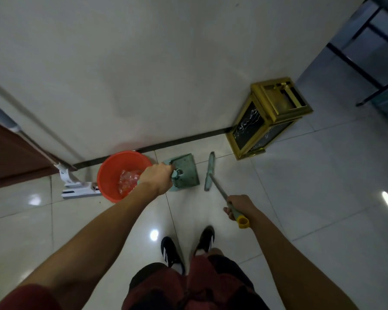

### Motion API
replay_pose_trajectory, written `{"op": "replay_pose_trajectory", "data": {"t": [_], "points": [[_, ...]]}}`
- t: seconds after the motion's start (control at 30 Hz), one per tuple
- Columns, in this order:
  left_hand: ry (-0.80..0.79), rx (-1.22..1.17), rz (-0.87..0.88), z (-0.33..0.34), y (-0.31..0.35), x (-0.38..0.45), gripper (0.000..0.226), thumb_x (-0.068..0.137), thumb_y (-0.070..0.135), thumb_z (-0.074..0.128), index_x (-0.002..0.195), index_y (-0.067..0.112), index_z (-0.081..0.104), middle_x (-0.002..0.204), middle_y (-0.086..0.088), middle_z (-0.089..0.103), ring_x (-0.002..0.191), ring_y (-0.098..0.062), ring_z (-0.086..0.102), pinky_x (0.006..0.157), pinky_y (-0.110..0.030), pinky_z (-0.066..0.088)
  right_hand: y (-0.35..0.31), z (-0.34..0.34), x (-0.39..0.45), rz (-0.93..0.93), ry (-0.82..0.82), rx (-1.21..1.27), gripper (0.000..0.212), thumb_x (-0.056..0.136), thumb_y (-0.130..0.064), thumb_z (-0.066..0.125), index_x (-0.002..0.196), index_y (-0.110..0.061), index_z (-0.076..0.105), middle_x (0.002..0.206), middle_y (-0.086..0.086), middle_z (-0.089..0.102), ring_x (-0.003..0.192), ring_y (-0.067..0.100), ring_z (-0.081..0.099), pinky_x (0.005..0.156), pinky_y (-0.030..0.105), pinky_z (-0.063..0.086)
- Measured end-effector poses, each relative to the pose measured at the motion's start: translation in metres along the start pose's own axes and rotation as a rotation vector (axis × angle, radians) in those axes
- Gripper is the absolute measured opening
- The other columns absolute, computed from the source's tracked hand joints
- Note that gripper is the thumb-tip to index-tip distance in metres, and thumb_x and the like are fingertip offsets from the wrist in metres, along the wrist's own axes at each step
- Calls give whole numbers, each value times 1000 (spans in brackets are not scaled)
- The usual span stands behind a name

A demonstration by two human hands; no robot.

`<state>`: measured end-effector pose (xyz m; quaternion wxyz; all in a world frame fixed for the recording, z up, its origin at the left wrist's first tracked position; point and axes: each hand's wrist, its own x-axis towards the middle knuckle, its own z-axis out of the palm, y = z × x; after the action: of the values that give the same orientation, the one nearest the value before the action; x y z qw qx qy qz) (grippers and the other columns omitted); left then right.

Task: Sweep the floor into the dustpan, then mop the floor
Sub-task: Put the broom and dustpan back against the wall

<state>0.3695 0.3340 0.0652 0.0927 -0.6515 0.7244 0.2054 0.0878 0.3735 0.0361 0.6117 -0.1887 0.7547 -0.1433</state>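
L hand [156, 179] grips green plastic dustpan [185, 172] handle mid-frame, R hand [239, 208] clasps green broom [211, 173] shaft; risk: pan tips, debris spills.

Glossy pale tiled floor [311, 175] with light glare, plain white wall [143, 63] with dark baseboard [184, 139]. Gold-framed bin [267, 117] stands against wall; brown door [7, 153] far left of bin, dark metal frame [365, 57] to its upper right.
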Motion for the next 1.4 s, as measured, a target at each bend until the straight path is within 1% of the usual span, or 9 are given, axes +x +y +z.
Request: {"op": "replay_pose_trajectory", "data": {"t": [0.1,0.27,0.5,0.67,0.87,0.93,1.03,1.17,1.4], "points": [[-17,-1,-17,2,-1,29,26,92,17,52,115,20,64,107,-9,69,91,-31,69,77,-40,57,-28,-3,19,16,-5,-26,25,92,-2,48,108,17,54,81,28,60,39,20,55,41,25,43],[-53,-16,-33,2,2,77,23,97,23,54,119,24,61,103,-5,69,84,-24,68,71,-37,57,-81,-12,58,64,-49,-56,15,92,-3,44,96,8,53,80,25,60,44,21,53,41,23,42],[-88,30,-78,2,14,133,36,96,23,53,131,26,56,107,-7,70,90,-29,70,69,-34,51,-141,-12,102,61,-122,-130,15,92,-7,46,95,5,55,80,23,61,38,17,54,41,23,46],[-120,36,-65,17,11,147,46,93,13,49,138,25,49,102,-10,70,86,-30,68,65,-36,51,-165,2,113,78,-138,-193,15,93,-9,47,89,2,56,80,22,62,36,16,54,42,23,46],[-157,3,-45,39,-12,147,62,89,15,54,149,24,38,117,-11,67,91,-33,68,68,-38,52,-172,34,108,81,-130,-244,15,92,-7,46,91,2,59,70,21,65,39,18,53,43,25,46],[-171,-51,-7,46,-13,142,61,91,21,55,149,25,37,128,-10,63,98,-33,68,74,-38,55,-173,45,105,87,-121,-248,15,92,-8,47,90,0,60,62,18,66,38,19,54,42,25,45],[-163,-134,11,56,-8,135,58,94,36,52,149,27,36,130,-11,60,99,-32,67,78,-39,56,-173,57,98,84,-112,-232,16,93,-9,48,85,-1,60,52,13,64,37,18,54,41,25,45],[-233,-245,-15,73,-1,123,71,89,41,54,155,31,28,133,-10,58,103,-34,65,85,-42,55,-163,71,80,97,-118,-184,17,93,-7,46,87,1,59,61,17,62,36,16,52,39,23,43],[-250,-309,-26,103,14,104,78,91,38,54,159,27,17,122,-12,61,96,-30,65,73,-34,48,-131,79,51,42,-171,-241,15,93,-5,46,98,-1,60,68,18,59,39,14,54,40,24,45]]}}
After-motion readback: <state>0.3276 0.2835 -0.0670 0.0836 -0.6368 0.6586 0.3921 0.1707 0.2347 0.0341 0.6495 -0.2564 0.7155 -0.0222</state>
